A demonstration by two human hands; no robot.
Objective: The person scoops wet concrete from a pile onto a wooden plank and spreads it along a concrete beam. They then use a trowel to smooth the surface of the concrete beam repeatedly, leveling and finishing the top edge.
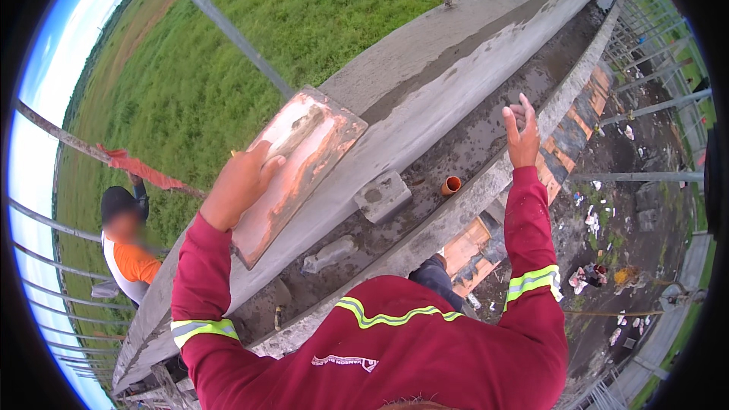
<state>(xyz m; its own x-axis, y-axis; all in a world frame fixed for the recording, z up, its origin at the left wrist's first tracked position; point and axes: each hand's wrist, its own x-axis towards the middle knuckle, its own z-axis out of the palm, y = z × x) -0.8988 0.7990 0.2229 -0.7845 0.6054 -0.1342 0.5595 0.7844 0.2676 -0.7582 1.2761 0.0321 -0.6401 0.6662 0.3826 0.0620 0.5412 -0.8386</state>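
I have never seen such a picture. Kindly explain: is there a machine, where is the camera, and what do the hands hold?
There is no machine: a person in a maroon top works bare-handed. The single picture comes from a wide fisheye camera on this person's head, looking down, so straight edges look bent. The left hand holds a flat board, tilted and smeared. The right hand is raised, fingers partly curled, with nothing visible in it. Below runs a concrete channel; inside are a grey block and an orange-brown pipe end. At far left is a co-worker in orange.
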